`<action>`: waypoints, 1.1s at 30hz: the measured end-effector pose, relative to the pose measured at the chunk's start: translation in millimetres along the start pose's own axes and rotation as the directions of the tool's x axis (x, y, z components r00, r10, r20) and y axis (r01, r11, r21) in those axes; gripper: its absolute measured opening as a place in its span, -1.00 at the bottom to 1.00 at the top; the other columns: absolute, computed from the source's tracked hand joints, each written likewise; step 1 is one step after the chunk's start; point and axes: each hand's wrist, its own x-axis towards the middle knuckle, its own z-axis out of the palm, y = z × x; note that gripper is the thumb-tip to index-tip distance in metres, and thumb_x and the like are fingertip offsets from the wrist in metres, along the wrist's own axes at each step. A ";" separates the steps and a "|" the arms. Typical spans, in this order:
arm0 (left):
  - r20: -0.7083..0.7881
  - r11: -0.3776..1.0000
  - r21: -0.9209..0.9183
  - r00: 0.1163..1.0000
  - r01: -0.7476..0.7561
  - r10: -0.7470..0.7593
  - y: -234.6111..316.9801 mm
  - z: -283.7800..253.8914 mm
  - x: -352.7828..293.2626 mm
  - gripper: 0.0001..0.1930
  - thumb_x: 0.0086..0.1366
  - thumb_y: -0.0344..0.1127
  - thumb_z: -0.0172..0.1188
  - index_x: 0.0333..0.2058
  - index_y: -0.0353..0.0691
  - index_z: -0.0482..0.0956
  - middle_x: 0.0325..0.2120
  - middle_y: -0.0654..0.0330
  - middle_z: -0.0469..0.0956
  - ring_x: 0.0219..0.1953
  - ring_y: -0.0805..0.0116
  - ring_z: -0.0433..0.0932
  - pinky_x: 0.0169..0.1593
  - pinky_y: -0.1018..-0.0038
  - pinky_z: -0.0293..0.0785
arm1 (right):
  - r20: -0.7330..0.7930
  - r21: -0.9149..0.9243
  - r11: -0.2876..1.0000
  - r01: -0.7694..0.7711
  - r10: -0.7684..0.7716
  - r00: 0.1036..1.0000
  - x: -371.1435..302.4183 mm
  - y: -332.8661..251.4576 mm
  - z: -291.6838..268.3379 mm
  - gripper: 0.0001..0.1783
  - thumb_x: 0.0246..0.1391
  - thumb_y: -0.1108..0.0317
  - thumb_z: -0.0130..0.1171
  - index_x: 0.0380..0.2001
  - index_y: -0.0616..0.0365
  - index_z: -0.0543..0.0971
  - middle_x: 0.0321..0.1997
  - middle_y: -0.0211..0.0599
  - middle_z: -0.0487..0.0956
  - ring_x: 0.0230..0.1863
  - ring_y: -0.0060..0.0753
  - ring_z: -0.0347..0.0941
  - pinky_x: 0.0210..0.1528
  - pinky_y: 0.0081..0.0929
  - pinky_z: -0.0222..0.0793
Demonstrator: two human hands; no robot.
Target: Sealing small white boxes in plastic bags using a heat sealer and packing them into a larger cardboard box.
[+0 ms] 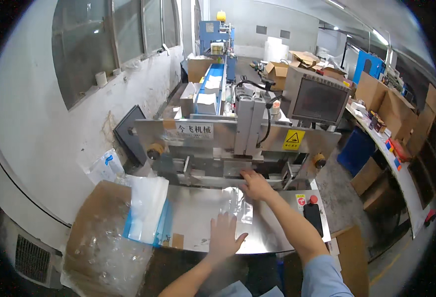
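- Far left is a cardboard box (109, 195) with crumpled clear plastic (106, 257) heaped against it; that stuff looks light, so a stray elbow could drag some over the counter.
- Next over, a blue tray (166, 225) with whitish plastic bags (148, 198) stacked up past its rim; they look slippery, so one bump might send the top ones sliding.
- Left hand (223, 237) is palm down at the near side of the metal counter (193, 205); fingers spread, grip open with nothing clasped; it's blurry, so no idea how hard it presses, if at all.
- The clear plastic bag (245, 210) lies on the counter just past the left fingertips, stretching toward the machine (272, 136); it's shiny and wrinkled, so a crease or a sideways nudge could leave it sitting crooked.
- Right hand (258, 187) reaches into the gap low on the machine's front; can't tell whether its grip is closed on anything; this bit worries me most, since any part closing there could pinch fingers; there's a yellow warning sign (293, 139) just above, fwiw.
- Far right, a red button (313, 199) with a black phone-like slab (313, 219) right beside it; shoving the slab or swinging the right forearm could knock the button by accident.
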 end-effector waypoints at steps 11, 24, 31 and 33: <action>0.016 0.999 -0.030 0.999 0.033 -0.032 0.1 6.1 -0.9 -0.20 0.27 0.22 0.07 0.19 -0.43 0.31 0.22 -0.34 0.21 0.33 -0.34 0.07 0.30 -0.26 -0.08 | 0.029 -0.103 0.992 -0.076 0.079 0.996 14.4 -1.3 -10.7 -0.44 0.17 0.15 0.10 0.15 0.24 0.33 0.18 0.11 0.42 0.24 0.11 0.32 0.23 -0.01 0.23; -0.074 0.915 -0.228 0.931 0.332 -0.357 0.2 -9.5 -1.8 -0.01 0.25 0.07 0.16 0.31 -0.58 -0.15 0.33 -0.39 -0.07 0.42 -0.29 -0.22 0.40 -0.12 -0.33 | 0.093 -0.093 0.993 -0.074 0.083 0.992 35.8 8.4 -10.6 -0.61 0.14 0.21 0.08 -0.08 0.30 0.47 -0.09 0.14 0.55 0.04 0.13 0.44 0.15 -0.12 0.30; -0.108 0.898 -0.278 0.918 0.341 -0.382 -6.1 -8.0 -3.2 -0.04 0.25 -0.01 0.18 0.31 -0.59 -0.16 0.31 -0.38 -0.02 0.40 -0.30 -0.14 0.42 -0.06 -0.29 | 0.082 -0.054 0.998 -0.045 0.049 0.995 9.0 -16.4 -36.5 -0.48 0.21 0.19 0.02 0.13 0.34 0.39 0.03 0.22 0.52 0.11 0.15 0.43 0.21 -0.17 0.28; -0.108 0.897 -0.283 0.918 0.340 -0.382 -5.0 -6.9 -2.6 -0.05 0.25 -0.01 0.18 0.30 -0.59 -0.15 0.31 -0.37 -0.01 0.40 -0.30 -0.13 0.42 -0.05 -0.27 | 0.004 0.483 0.814 -0.323 0.367 0.930 -26.2 -19.7 -32.4 -0.43 0.25 0.17 0.02 0.21 0.31 0.33 0.10 0.21 0.49 0.15 0.02 0.45 0.21 -0.30 0.31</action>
